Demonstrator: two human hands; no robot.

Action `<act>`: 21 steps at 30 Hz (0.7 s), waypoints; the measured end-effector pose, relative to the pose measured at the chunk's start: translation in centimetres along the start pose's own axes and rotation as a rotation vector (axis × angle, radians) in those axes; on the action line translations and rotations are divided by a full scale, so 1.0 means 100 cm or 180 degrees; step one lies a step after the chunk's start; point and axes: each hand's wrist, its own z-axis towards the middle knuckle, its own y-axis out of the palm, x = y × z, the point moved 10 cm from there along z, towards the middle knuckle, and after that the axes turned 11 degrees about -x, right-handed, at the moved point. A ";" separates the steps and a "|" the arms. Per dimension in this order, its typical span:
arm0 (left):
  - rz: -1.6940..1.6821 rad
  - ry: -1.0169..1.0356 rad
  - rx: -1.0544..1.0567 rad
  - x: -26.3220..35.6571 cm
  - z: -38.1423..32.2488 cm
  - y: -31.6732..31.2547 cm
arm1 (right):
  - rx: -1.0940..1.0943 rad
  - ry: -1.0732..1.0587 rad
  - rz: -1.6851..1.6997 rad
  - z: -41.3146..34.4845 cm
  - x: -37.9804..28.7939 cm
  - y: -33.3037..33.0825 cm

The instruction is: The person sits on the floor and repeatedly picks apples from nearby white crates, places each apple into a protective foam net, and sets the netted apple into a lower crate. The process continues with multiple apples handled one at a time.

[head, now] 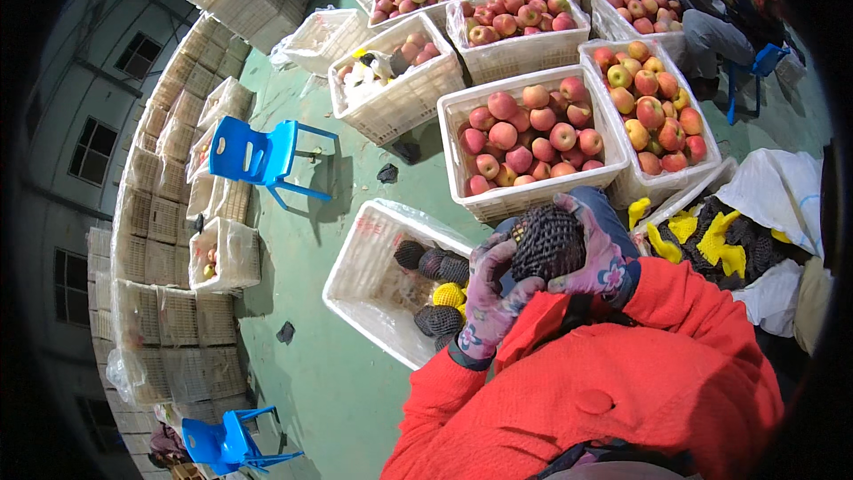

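Both my gloved hands hold one fruit wrapped in a black foam net (548, 243) in front of my body. My left hand (493, 293) grips its left side, my right hand (590, 253) its right side. Left of them a white plastic crate (360, 260) holds several round items in black foam nets (440, 265) and yellow foam nets (449, 295). Ahead, a white crate (526, 197) is full of bare red apples (502, 135). At the right, an open white sack (776, 180) holds loose black and yellow foam nets (723, 247).
More apple crates (520, 57) stand ahead. A blue plastic chair (256, 153) is at the left, another (223, 440) at the lower left. Stacked crates (160, 253) line the left side. Black nets (387, 173) lie on the green floor. A person (716, 33) sits at the upper right.
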 end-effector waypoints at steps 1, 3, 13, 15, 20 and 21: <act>-0.0208 0.0021 -0.0026 -0.005 0.002 0.002 | -0.0020 -0.0026 -0.0113 0.000 -0.002 0.002; -0.0646 -0.0029 -0.0043 -0.015 0.001 0.003 | -0.0094 -0.0297 -0.0310 -0.001 -0.016 0.004; -0.1457 -0.0590 0.1096 -0.047 -0.018 -0.016 | 0.0466 -0.1569 -0.0913 -0.010 -0.077 0.005; -0.1458 -0.0138 0.0633 -0.032 -0.012 -0.002 | -0.0406 -0.1283 0.0219 -0.002 -0.068 0.021; -0.2973 -0.0411 -0.0545 -0.037 -0.022 0.039 | -0.0783 -0.2275 -0.1667 -0.035 -0.112 0.041; -0.2719 -0.0404 -0.0582 -0.037 -0.026 0.036 | -0.1455 -0.1353 -0.0443 -0.027 -0.091 0.039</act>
